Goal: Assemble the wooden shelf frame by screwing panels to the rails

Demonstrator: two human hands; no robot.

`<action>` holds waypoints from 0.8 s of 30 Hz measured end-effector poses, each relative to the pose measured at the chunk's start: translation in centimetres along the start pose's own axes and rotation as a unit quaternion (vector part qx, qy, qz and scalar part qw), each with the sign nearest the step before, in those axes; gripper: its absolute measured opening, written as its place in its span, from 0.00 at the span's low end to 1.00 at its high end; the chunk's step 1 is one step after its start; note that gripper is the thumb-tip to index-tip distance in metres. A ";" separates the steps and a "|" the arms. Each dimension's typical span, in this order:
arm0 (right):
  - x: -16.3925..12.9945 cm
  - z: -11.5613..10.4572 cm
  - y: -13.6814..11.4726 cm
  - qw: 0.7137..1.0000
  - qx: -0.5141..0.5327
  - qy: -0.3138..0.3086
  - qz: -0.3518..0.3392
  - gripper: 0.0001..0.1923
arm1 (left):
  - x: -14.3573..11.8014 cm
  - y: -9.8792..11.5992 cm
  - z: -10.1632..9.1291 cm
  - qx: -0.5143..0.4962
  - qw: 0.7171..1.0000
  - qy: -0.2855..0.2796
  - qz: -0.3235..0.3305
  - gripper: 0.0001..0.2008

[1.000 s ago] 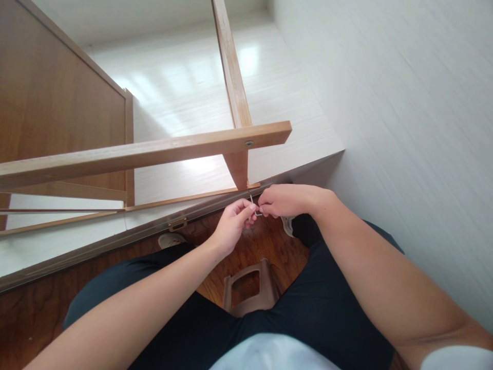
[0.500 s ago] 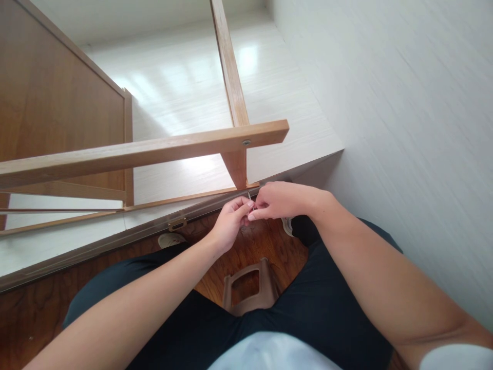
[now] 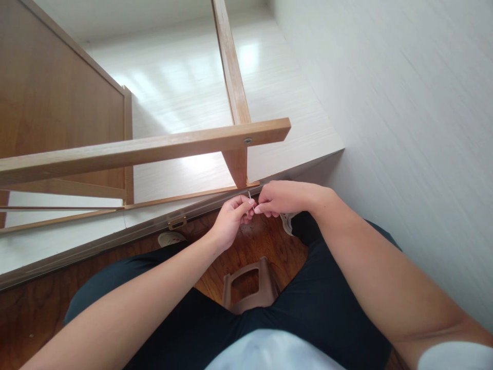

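A wooden frame [image 3: 154, 149] is set before both hands; a stool [image 3: 248, 285] is placed below them, between the knees, a wall [image 3: 404, 128] to the right.

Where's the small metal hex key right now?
The small metal hex key is pinched between the left hand and right hand, just below the wooden frame's upright post.

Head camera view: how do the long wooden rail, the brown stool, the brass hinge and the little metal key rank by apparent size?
1. long wooden rail
2. brown stool, partly hidden by the legs
3. brass hinge
4. metal key, mostly hidden between left hand and right hand; hinge-versus-key order unsure
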State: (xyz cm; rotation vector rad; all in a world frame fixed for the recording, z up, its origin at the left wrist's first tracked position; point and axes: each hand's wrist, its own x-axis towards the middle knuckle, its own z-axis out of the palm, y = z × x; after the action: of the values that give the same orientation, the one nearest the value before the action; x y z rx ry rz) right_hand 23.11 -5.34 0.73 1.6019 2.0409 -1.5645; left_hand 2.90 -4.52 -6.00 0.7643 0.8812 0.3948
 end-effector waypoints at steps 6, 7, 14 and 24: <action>0.7 0.2 0.6 1.000 0.008 -0.005 -0.002 0.17 | -0.1 0.2 0.1 0.010 1.000 0.002 0.006 0.20; 0.8 0.3 0.6 1.000 0.007 -0.006 -0.003 0.17 | -0.1 0.2 0.1 0.009 1.000 0.002 0.007 0.20; 1.1 0.4 0.4 1.000 -0.004 -0.005 0.002 0.19 | -0.1 0.0 -0.1 0.006 1.000 0.004 0.007 0.19; 0.8 0.6 0.3 0.999 0.036 -0.028 -0.007 0.20 | -0.6 0.4 0.2 0.019 1.000 0.004 0.018 0.19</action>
State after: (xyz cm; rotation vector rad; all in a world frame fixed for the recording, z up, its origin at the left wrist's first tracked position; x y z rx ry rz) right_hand 22.70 -5.30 -0.24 1.5519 1.9930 -1.6848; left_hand 2.70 -4.71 -5.28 0.8138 0.8863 0.4146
